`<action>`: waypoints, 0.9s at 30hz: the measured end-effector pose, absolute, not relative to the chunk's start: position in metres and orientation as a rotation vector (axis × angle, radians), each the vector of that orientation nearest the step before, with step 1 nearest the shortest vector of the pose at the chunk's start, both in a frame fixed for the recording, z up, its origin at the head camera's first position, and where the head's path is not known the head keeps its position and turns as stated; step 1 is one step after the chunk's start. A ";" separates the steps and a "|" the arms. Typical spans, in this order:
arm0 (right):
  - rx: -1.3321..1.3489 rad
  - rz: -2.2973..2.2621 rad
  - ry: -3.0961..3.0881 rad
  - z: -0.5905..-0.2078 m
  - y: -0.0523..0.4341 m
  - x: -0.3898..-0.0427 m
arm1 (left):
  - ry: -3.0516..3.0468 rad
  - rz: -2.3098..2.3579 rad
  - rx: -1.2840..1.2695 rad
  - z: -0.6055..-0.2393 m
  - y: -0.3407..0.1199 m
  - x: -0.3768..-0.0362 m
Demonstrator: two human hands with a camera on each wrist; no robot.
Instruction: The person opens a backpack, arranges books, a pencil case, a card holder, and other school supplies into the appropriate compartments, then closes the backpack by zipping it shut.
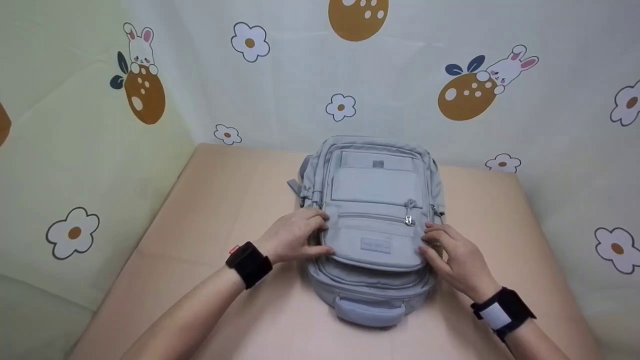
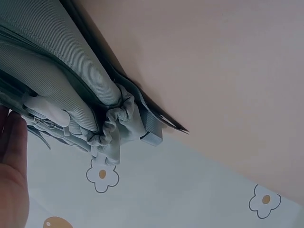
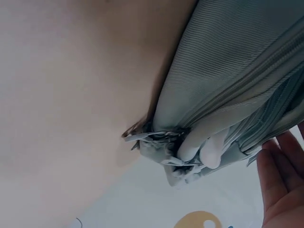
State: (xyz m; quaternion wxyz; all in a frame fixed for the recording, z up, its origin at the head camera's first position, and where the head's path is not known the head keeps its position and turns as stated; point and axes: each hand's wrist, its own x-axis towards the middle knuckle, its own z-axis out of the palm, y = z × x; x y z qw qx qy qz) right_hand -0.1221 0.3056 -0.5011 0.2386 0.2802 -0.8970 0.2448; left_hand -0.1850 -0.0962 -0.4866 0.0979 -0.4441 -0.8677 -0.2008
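A light grey-blue backpack (image 1: pixel 375 200) lies on its back with its carry handle (image 1: pixel 370 312) toward me. Its front panel (image 1: pixel 375 185) stands slightly off the body at the near end, where a dark gap shows beneath the rim. My left hand (image 1: pixel 295 235) touches the panel's left edge, with thumb and fingertips spread apart along it. On the opposite edge, my right hand (image 1: pixel 462 257) rests its fingertips and thumb in the same way. Extended fingers (image 3: pixel 275 175) show against the bag's rim in the right wrist view. A metal zip pull (image 1: pixel 409 219) hangs at the panel's right side.
The backpack lies on a beige tabletop (image 1: pixel 215 200). Behind it hangs a pale curtain (image 1: pixel 295 75) with flowers, rabbits and orange fruit shapes, and another stretch covers the left side. Gathered side pockets (image 2: pixel 111 128) and a strap end stick out beside the bag.
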 end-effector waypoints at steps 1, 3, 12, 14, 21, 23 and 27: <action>0.764 0.649 -2.462 -0.501 0.304 -0.122 | -2.569 -0.591 -1.313 -0.487 -0.096 -0.185; 0.764 0.601 -2.482 -0.501 0.301 -0.121 | -2.569 -0.591 -1.311 -0.488 -0.094 -0.185; 0.739 0.470 -2.568 -0.493 0.290 -0.119 | -2.562 -0.620 -1.262 -0.481 -0.096 -0.190; 0.769 0.451 -2.558 -0.486 0.287 -0.120 | -2.579 -0.612 -1.189 -0.477 -0.096 -0.194; 0.871 0.409 -2.572 -0.450 0.261 -0.127 | -2.735 -0.536 -0.924 -0.466 -0.091 -0.217; 0.892 0.367 -2.619 -0.439 0.247 -0.130 | -2.771 -0.526 -0.895 -0.466 -0.088 -0.222; 0.963 0.296 -2.718 -0.425 0.215 -0.136 | -2.796 -0.516 -0.861 -0.470 -0.083 -0.228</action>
